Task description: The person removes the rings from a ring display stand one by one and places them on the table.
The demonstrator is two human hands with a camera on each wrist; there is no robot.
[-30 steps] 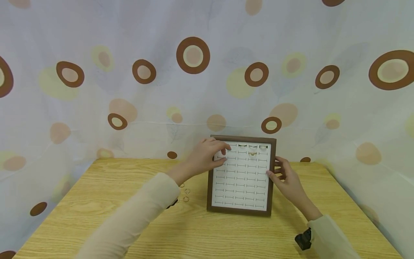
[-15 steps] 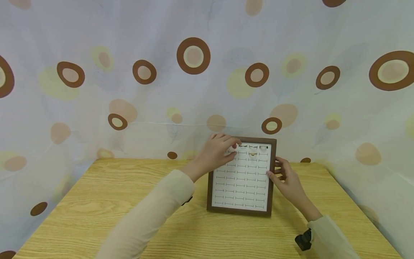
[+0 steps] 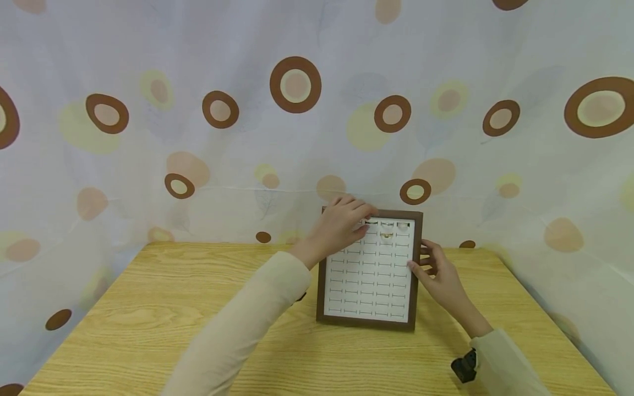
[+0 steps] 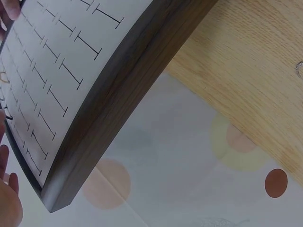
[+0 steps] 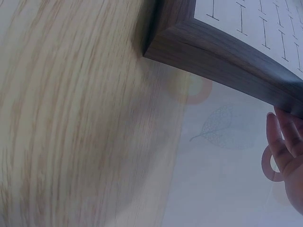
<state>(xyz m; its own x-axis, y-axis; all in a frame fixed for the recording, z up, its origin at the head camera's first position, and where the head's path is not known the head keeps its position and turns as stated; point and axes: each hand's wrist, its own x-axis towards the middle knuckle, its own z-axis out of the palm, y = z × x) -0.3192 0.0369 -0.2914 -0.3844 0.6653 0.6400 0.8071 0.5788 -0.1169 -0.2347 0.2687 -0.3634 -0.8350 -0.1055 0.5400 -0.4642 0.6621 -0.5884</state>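
A brown-framed ring display board (image 3: 366, 275) stands tilted back on the table, its white insert lined with slots. Several rings sit in its upper right part, among them a gold ring (image 3: 386, 235) in the second row. My left hand (image 3: 337, 228) reaches across the upper left corner, thumb and index finger at a thin ring (image 3: 372, 223) in the top row, seemingly pinching it. My right hand (image 3: 442, 278) grips the right side of the frame, thumb at the front and fingers behind; in the right wrist view its fingers (image 5: 283, 144) reach behind the frame edge.
A loose ring (image 4: 299, 69) lies on the wooden table (image 3: 173, 308) in the left wrist view; the left sleeve (image 3: 247, 324) covers that area in the head view. A patterned curtain (image 3: 238, 165) hangs behind and beside the table.
My left hand has moved right along the top row to the thin ring, its thumb and index finger drawing closer together. The right hand and the board have stayed put.
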